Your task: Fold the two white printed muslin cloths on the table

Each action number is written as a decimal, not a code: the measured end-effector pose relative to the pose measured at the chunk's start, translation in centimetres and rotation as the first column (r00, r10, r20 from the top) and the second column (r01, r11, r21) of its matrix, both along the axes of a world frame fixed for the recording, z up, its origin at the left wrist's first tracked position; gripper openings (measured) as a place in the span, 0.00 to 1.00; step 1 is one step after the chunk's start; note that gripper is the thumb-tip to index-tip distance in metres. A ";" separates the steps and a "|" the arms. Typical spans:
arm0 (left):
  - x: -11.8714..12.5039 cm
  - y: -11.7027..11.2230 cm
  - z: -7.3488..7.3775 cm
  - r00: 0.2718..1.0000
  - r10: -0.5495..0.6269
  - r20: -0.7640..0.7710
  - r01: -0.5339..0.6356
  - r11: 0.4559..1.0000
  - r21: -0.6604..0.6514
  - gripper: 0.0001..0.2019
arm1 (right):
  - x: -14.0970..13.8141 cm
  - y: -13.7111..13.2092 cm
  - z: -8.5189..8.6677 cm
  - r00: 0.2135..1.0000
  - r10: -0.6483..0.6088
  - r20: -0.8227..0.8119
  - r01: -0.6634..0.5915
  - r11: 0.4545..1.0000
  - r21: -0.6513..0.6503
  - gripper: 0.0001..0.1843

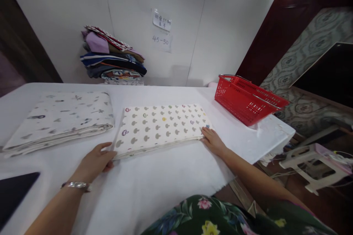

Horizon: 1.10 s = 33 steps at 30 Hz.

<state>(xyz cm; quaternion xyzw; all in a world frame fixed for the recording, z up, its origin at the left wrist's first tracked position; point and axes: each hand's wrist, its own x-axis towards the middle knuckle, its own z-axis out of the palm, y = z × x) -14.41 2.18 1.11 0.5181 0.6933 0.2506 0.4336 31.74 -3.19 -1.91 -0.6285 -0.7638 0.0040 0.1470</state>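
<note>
Where the right hand (213, 141) lies flat, smooth folded, white mushroom-print cloth (168, 123) evenly. Whether the left hand (96, 161) grips is unclear.

Grey-beige mushrooms in rows cover a cream-white folded cloth (162, 126), a scattered few picked out in purple, red, green, yellow and blue; a second folded cloth (71, 112), off-white, carries grey and dark leaf-like motifs; the table cover (154, 183) is plain white, the basket (239, 99) bright red; lilac, blue, black and red mix in a fabric stack (114, 60); pink and yellow flowers brighten a dark green garment (190, 216); darker motifs pattern grey wallpaper (310, 46).
</note>
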 end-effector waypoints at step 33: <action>1.6 -1.6 1.4 0.993 0.007 0.121 -0.011 0.999 0.031 0.32 | 5.9 7.6 4.1 0.535 -0.640 -0.551 0.304 0.755 -0.581 0.29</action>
